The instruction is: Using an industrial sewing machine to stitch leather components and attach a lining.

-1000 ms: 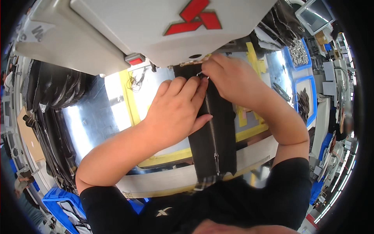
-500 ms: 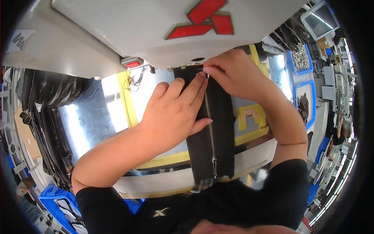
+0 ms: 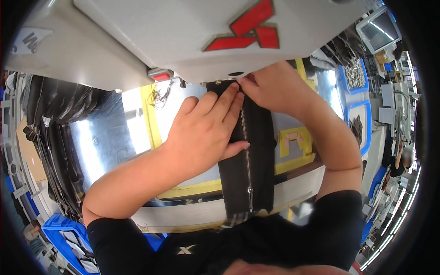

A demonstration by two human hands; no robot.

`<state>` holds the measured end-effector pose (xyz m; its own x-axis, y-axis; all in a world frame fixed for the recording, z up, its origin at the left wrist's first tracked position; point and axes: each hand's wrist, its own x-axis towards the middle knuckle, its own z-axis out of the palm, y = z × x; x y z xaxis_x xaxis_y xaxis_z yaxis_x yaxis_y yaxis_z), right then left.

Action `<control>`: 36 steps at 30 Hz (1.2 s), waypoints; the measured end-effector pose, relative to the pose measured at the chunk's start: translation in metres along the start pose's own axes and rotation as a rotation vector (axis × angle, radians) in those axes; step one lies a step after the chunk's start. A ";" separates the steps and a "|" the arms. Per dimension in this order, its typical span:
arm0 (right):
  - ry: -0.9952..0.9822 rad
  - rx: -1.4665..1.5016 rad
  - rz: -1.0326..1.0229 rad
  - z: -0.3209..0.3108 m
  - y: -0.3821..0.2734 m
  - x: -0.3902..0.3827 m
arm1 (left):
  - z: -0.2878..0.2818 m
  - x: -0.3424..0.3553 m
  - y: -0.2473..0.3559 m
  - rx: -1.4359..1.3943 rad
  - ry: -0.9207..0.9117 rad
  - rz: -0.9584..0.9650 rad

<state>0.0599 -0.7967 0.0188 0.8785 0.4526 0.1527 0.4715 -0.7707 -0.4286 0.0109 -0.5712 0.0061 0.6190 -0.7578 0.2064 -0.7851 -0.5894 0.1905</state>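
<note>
A long black fabric piece with a silver metal zipper [image 3: 248,165] runs from under the machine head [image 3: 183,41] down to the table's front edge. Its slider and pull [image 3: 250,195] sit near the lower end. My left hand [image 3: 201,126] lies on the fabric with fingers stretched out, fingertips at the zipper's upper end and thumb beside the teeth. Close to those fingertips, my right hand [image 3: 270,89] is closed in a pinch just below the machine head. What it pinches is hidden behind the fingers and the machine's lower edge.
Dark zippered pieces [image 3: 59,101] are heaped at the left, with a blue crate [image 3: 57,224] below. Loose threads [image 3: 160,94] lie by yellow tape. At the right stand a blue bin of metal parts [image 3: 354,75], another blue bin [image 3: 366,123] and a screen [image 3: 379,30].
My right hand has shifted slightly up, its fingertips now further under the machine head's edge. My left hand stays almost in place on the fabric.
</note>
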 end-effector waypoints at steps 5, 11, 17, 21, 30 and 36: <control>0.026 -0.024 0.118 -0.003 -0.005 -0.009 | -0.002 0.004 -0.006 -0.051 0.003 0.018; 0.222 -0.177 -0.192 0.008 -0.004 -0.048 | -0.004 0.006 -0.008 -0.153 0.018 0.004; 0.207 -0.185 -0.209 0.012 -0.007 -0.050 | -0.007 0.006 -0.011 -0.254 0.020 -0.034; 0.174 -0.203 -0.191 0.006 -0.010 -0.045 | -0.006 0.008 -0.014 -0.286 0.035 -0.032; 0.141 -0.172 -0.179 0.005 -0.009 -0.043 | -0.002 0.006 -0.015 -0.340 0.092 -0.053; 0.150 -0.147 -0.153 0.005 -0.011 -0.042 | -0.006 0.010 -0.026 -0.469 0.024 -0.062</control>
<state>0.0170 -0.8045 0.0124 0.7924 0.5057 0.3411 0.5961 -0.7604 -0.2576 0.0376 -0.5620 0.0087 0.6694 -0.7150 0.2018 -0.6548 -0.4395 0.6148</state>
